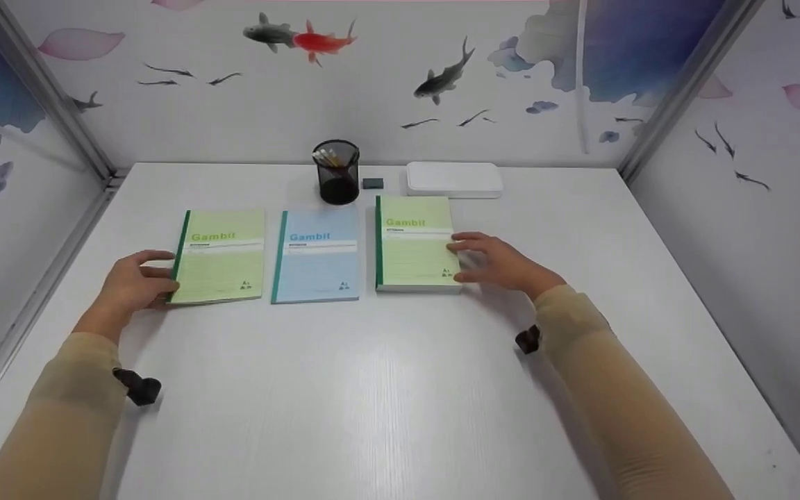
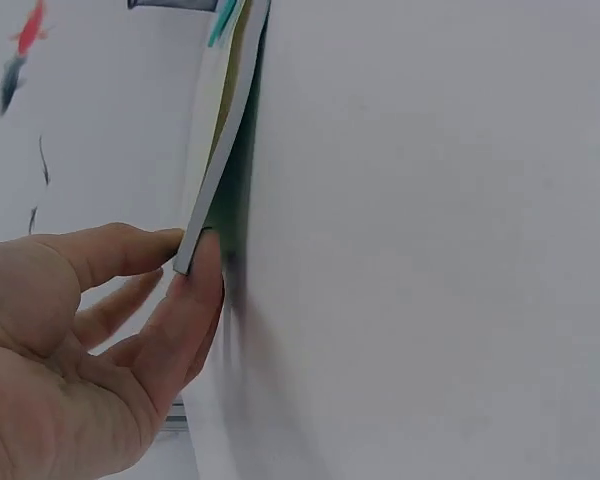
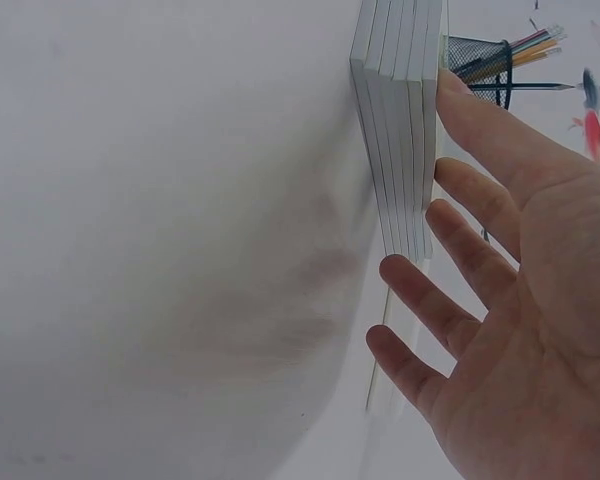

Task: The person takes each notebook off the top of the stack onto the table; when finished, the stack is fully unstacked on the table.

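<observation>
Head view: three notebooks in a row on the white surface (image 1: 400, 389). Left hand (image 1: 129, 285) at the spine edge of the left green notebook (image 1: 223, 255), fingers curled against that edge. Right hand (image 1: 504, 262) at the right edge of the stack of green notebooks (image 1: 415, 243), fingers spread and relaxed, gripping nothing. Blue notebook (image 1: 318, 255) between the two, untouched. Behind them, black mesh pen cup (image 1: 337, 172), small dark eraser (image 1: 372, 183), white box (image 1: 453, 179).

Left wrist view: thumb and fingers (image 2: 195, 300) pinching the corner of the green notebook (image 2: 215, 180), lifted slightly off the surface.

Right wrist view: straight fingers (image 3: 490, 140) resting against the page edges of the stack (image 3: 400, 130); pen cup (image 3: 480, 62) beyond.
</observation>
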The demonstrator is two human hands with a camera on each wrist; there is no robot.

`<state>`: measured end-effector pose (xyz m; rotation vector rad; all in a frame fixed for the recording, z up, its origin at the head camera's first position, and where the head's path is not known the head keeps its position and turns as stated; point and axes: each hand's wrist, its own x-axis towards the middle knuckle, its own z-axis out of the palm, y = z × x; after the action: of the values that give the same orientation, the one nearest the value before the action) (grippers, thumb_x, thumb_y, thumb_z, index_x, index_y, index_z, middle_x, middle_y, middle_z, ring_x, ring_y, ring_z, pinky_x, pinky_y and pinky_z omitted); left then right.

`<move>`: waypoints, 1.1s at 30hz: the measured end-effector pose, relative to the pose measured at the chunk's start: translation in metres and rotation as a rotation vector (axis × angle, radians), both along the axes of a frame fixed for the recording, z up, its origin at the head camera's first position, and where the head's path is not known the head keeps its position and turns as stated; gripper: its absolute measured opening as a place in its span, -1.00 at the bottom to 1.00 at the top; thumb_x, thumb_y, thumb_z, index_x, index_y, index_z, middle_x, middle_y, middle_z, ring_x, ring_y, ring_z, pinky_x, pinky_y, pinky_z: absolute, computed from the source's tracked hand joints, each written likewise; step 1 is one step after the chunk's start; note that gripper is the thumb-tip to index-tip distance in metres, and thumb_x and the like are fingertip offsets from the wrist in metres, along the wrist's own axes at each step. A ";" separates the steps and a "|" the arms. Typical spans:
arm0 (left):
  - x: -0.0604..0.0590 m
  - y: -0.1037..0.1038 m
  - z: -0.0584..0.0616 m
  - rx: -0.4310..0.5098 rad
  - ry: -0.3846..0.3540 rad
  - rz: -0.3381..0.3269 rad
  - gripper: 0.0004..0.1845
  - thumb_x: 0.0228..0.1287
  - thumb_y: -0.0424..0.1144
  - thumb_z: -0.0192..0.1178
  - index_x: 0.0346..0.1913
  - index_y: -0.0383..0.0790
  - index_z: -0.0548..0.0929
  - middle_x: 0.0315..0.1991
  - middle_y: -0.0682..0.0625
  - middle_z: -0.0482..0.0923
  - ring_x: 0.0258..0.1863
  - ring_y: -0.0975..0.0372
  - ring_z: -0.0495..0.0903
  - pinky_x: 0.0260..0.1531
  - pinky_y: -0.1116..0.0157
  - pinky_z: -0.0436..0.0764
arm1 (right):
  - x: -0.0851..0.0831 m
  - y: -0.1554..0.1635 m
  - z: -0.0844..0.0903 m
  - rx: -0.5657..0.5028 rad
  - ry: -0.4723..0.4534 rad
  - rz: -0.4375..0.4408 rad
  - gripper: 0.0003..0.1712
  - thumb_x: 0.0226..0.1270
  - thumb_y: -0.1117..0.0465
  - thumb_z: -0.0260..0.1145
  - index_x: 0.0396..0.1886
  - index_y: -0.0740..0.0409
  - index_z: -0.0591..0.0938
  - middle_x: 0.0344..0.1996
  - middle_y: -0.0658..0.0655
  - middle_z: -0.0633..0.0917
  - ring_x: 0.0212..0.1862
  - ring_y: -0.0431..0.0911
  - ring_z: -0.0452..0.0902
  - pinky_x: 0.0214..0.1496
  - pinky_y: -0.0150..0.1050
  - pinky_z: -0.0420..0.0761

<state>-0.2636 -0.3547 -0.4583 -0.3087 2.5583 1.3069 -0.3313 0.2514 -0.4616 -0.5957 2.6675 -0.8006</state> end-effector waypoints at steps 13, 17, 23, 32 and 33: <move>-0.003 0.013 0.012 -0.354 -0.010 -0.198 -0.22 0.31 -0.18 0.34 0.48 -0.48 0.32 0.47 -0.55 0.18 0.41 -0.34 0.22 0.40 -0.31 0.27 | 0.000 -0.001 0.000 -0.007 0.020 0.025 -0.24 0.33 0.04 0.50 0.49 0.02 0.49 0.59 0.06 0.30 0.66 0.11 0.02 0.65 0.17 0.07; -0.003 0.016 0.014 -0.375 -0.018 -0.201 -0.22 0.30 -0.18 0.35 0.48 -0.48 0.34 0.47 -0.54 0.20 0.37 -0.31 0.26 0.36 -0.31 0.31 | -0.001 0.000 0.000 -0.010 0.015 0.016 -0.25 0.32 0.05 0.51 0.48 0.02 0.50 0.59 0.06 0.31 0.66 0.10 0.02 0.65 0.18 0.07; -0.004 0.031 0.015 -0.504 0.082 -0.202 -0.27 0.22 -0.21 0.39 0.40 -0.47 0.44 0.35 -0.59 0.26 0.21 -0.33 0.29 0.18 -0.31 0.43 | 0.001 0.000 0.001 -0.004 0.013 0.014 -0.25 0.33 0.04 0.51 0.48 0.01 0.50 0.59 0.04 0.31 0.66 0.07 0.03 0.66 0.14 0.07; -0.013 0.101 0.011 -0.443 0.217 -0.127 -0.42 0.34 -0.17 0.35 0.37 -0.28 0.53 0.41 -0.44 0.28 0.40 -0.30 0.25 0.34 -0.27 0.38 | 0.001 -0.001 0.002 -0.027 -0.002 0.000 -0.26 0.32 0.05 0.52 0.47 -0.02 0.51 0.59 0.01 0.31 0.66 0.07 0.02 0.66 0.16 0.05; -0.015 0.111 0.011 -0.421 0.230 -0.129 -0.44 0.35 -0.18 0.35 0.36 -0.26 0.55 0.42 -0.41 0.29 0.42 -0.27 0.26 0.38 -0.26 0.37 | 0.001 -0.001 0.001 -0.033 0.000 0.003 -0.26 0.31 0.06 0.52 0.47 -0.01 0.51 0.59 0.01 0.32 0.66 0.07 0.03 0.66 0.15 0.06</move>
<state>-0.2790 -0.2437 -0.4476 -0.0664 2.9811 0.7901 -0.3303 0.2505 -0.4605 -0.6074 2.6570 -0.8459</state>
